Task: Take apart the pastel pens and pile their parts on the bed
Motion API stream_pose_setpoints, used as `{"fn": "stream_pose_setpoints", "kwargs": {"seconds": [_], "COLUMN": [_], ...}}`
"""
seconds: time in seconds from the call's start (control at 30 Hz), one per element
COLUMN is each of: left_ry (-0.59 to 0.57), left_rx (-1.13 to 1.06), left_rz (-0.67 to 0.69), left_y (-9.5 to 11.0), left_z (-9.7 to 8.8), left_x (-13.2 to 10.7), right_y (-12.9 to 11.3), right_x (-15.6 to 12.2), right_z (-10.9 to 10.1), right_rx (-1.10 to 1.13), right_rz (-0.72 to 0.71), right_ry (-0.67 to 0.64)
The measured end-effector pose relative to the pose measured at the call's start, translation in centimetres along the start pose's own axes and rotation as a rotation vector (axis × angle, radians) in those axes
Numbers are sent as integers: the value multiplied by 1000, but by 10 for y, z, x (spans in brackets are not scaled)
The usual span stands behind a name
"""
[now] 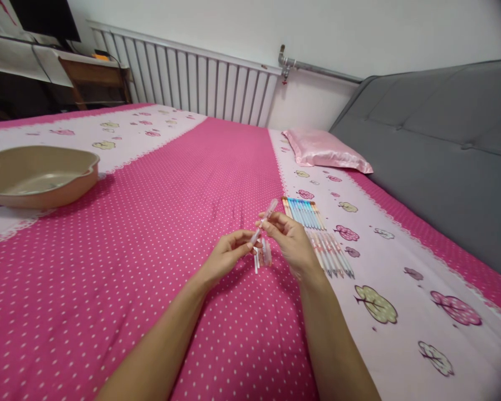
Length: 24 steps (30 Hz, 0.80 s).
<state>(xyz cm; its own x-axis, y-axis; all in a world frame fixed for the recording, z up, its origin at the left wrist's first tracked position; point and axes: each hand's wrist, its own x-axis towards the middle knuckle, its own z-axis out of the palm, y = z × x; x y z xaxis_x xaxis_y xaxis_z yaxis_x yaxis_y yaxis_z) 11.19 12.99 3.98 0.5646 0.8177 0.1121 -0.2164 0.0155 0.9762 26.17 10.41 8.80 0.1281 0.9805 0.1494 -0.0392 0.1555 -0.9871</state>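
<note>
A pale pink, translucent pen [269,209] is held slantwise above the bed between my two hands. My left hand [234,248] pinches its lower end, and my right hand [287,236] grips it higher up with thumb and fingers. Just below them, a few more pale pens or pen parts [264,255] lie on the pink sheet, partly hidden by my fingers. Right of my right hand, a row of blue and orange pens [304,213] lies side by side. Nearer to me is a second row of pale pink and white pens [333,254].
A beige plastic basin [42,177] sits on the bed at the left. The polka-dot sheet [150,250] spreads around my hands. A pink pillow [325,150] rests by the grey headboard [438,133]. Behind stand a white radiator [192,78] and a desk [92,78] with a monitor [45,19].
</note>
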Motion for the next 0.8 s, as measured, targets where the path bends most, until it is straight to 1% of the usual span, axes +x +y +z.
{"fn": "stream_pose_setpoints", "kwargs": {"seconds": [0.27,0.43,0.6,0.8], "left_ry": [23,10,-48,-151], "left_rx": [-24,-10,0,-88], "left_rz": [8,30,5,-10], "left_y": [1,-1,4,9], "left_z": [2,2,2,2], "left_x": [1,2,-1,-4], "right_y": [2,3,-2,-6], "right_x": [1,2,0,-4], "right_z": [0,1,-1,-8], "right_rx": [-5,-17,-3,17], "right_rz": [-14,-15,25,45], "right_ry": [-15,-4,-32,-123]}}
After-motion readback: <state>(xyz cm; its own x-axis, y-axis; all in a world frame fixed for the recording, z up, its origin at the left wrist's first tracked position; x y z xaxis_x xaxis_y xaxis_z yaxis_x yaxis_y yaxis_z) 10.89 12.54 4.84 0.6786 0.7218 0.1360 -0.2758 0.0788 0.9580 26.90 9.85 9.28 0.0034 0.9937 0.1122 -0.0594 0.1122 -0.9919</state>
